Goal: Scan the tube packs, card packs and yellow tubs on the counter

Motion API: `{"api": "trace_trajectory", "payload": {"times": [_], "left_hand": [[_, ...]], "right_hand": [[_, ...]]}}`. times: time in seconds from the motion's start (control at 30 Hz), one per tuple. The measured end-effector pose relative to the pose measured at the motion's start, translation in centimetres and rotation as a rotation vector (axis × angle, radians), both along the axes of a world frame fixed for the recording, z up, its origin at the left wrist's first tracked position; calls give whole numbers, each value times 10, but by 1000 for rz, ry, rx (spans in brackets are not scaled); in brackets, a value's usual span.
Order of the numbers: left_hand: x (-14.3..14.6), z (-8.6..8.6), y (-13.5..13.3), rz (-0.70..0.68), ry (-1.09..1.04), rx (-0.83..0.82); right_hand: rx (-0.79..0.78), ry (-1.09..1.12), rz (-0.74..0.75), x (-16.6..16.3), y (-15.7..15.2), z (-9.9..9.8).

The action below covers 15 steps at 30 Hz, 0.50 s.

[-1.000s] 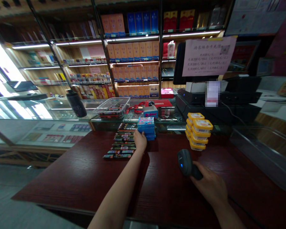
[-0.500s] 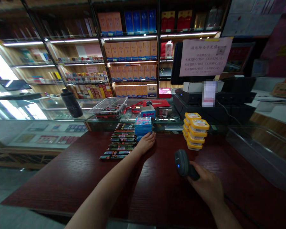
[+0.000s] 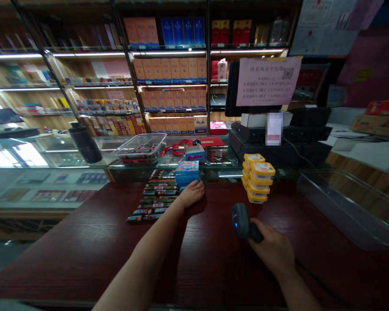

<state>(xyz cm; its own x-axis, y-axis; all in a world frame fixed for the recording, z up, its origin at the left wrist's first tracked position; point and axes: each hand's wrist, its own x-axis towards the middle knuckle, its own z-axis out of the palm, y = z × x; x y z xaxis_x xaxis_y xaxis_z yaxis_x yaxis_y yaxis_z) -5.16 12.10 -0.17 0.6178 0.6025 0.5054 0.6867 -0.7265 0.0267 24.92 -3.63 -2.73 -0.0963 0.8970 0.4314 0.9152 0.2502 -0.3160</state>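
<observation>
A black barcode scanner (image 3: pixel 241 221) with a small blue light is in my right hand (image 3: pixel 274 248), fingers wrapped round its handle, held over the dark wooden counter. My left hand (image 3: pixel 193 193) reaches forward to the near right corner of a stack of blue packets (image 3: pixel 187 175). Its fingers are bent against the lower part of that stack; the thumb side is partly hidden. Just left of the stack, several slim dark-green packets (image 3: pixel 155 201) lie in a row. Yellow-lidded small tubs (image 3: pixel 259 181) stand piled up beyond the scanner.
Behind the stack are an open blue box (image 3: pixel 194 153) and a clear bin (image 3: pixel 141 149) of dark packets. A black bottle (image 3: pixel 86 142) stands on the glass case. At right lies a clear plastic tray (image 3: pixel 346 211). A monitor with a pink notice (image 3: pixel 267 82) stands behind.
The view has turned slightly to the right, so everything sits further left. My left hand stays at the blue stack, and my right hand still holds the scanner.
</observation>
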Motion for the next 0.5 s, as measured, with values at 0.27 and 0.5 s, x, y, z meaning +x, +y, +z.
{"api": "trace_trajectory", "payload": {"times": [0.27, 0.5], "left_hand": [[19, 0, -16, 109, 60, 35], [63, 26, -38, 230, 54, 5]], "right_hand": [[-68, 24, -30, -1, 2, 4], [-135, -11, -24, -4, 2, 12]]}}
